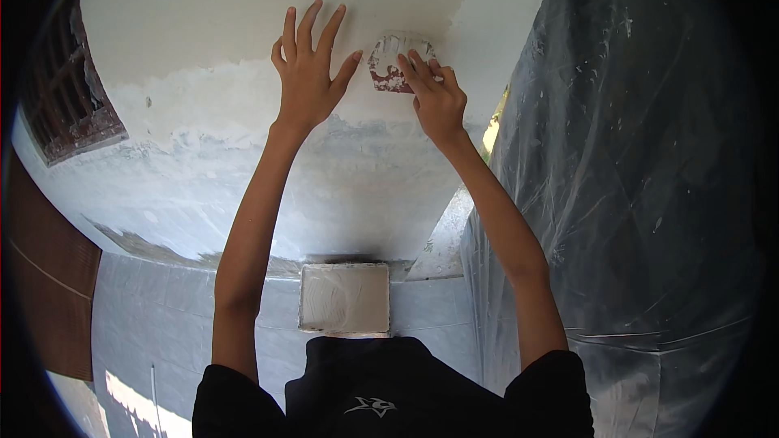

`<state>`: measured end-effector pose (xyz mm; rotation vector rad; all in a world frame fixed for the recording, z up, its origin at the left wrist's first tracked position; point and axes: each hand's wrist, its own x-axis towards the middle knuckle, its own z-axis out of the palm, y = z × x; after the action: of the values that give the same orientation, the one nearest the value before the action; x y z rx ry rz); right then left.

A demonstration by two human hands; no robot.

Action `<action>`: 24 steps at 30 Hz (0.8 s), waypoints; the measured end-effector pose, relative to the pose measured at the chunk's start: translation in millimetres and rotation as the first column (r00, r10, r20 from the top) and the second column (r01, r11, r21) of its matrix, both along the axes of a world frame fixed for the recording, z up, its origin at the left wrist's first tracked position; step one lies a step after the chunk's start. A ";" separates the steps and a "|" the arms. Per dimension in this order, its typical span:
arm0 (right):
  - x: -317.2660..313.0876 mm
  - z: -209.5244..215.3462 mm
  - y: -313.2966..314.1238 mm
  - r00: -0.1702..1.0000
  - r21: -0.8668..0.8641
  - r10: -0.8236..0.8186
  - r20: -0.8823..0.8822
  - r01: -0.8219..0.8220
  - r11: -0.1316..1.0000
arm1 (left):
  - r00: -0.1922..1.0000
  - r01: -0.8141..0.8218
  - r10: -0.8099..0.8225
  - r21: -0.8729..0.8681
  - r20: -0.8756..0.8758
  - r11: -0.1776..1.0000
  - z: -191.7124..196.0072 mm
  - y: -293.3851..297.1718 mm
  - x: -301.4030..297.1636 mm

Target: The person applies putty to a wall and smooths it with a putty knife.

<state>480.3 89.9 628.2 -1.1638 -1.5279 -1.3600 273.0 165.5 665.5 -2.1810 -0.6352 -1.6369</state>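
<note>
Scraper [395, 65], one, small flat blade smeared red and white, lies pressed to the white wall [203, 16] under the right hand [438, 101], whose fingers pinch its lower edge (likely light, stiff, slippery with wet filler). Left hand [308, 73] rests flat on the wall, fingers spread, holding nothing. One square tray of filler [345, 298] lies below.

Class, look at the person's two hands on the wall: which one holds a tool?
The right hand: it grips a plaster-smeared scraper. The left hand lies flat, fingers spread, empty.
</note>
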 end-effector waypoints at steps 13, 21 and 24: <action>21.4 -24.6 -24.1 0.999 -0.094 0.009 -0.047 -0.013 0.995 | 1.000 -0.012 0.012 -0.030 -0.007 0.999 -9.1 3.9 -6.6; 12.9 43.4 -10.9 0.999 0.118 -0.040 0.020 0.038 0.992 | 1.000 -0.007 0.007 -0.002 0.016 1.000 -9.5 8.8 -8.5; 16.5 3.4 -8.3 0.998 -0.013 -0.067 -0.012 0.067 0.998 | 1.000 0.005 -0.005 -0.030 0.018 1.000 -12.5 4.3 -4.8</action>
<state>496.9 81.5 631.6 -1.2389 -1.5024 -1.3866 268.3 169.8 653.0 -2.1924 -0.6640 -1.6621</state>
